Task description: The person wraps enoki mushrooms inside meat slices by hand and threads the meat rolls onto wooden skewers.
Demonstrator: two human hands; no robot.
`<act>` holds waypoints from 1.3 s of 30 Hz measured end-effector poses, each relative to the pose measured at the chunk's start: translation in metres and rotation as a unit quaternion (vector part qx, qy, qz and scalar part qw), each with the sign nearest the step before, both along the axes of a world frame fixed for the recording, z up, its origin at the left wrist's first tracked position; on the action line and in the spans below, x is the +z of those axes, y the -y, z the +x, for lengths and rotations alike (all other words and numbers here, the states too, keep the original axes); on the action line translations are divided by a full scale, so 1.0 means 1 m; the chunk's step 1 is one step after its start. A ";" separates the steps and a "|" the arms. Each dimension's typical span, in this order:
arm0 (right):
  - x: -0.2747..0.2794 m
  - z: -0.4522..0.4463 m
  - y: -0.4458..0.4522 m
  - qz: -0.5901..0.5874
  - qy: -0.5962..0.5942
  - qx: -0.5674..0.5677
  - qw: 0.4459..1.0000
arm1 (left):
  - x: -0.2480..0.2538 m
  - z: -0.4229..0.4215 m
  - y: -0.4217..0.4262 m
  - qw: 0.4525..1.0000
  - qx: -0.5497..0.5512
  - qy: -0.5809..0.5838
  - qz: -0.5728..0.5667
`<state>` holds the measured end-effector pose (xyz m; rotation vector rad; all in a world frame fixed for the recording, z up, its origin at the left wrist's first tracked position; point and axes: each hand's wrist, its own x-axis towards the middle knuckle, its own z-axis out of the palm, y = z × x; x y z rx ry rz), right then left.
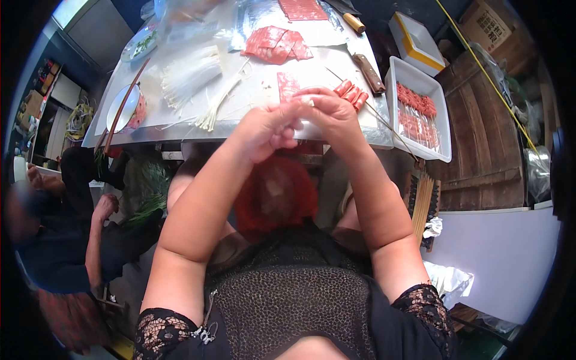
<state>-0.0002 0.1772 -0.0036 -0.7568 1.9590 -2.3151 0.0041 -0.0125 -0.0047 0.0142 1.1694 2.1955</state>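
My left hand (273, 129) and my right hand (330, 111) meet above the near edge of the table. Both have curled fingers, pinching a small whitish piece (308, 103) between them. Just beyond lies a thin meat slice (288, 84). Red meat rolls (351, 95) rest on a skewer right of my right hand. Farther back are overlapping meat slices (277, 45) and another stack of slices (303, 9). White enoki mushrooms (192, 77) are spread at the left, with a looser bunch (219, 102) nearer my left hand.
A white tray (445, 117) of skewered meat stands right of the table (162, 133). A knife handle (368, 73) and a wooden handle (354, 23) lie near it. Chopsticks (123, 111) cross a bowl (113, 111) at left. Another person (66, 240) sits at lower left.
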 end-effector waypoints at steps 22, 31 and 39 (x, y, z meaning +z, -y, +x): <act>-0.001 -0.019 0.015 0.257 -0.123 -0.159 0.945 | 0.009 -0.026 -0.001 0.864 0.059 -0.234 -0.441; -0.004 -0.027 0.008 0.454 -0.283 -0.168 0.828 | -0.001 -0.034 0.006 0.793 0.069 -0.330 -0.508; 0.002 -0.031 0.009 0.499 -0.299 -0.135 0.802 | 0.002 -0.027 0.010 0.898 0.092 -0.247 -0.354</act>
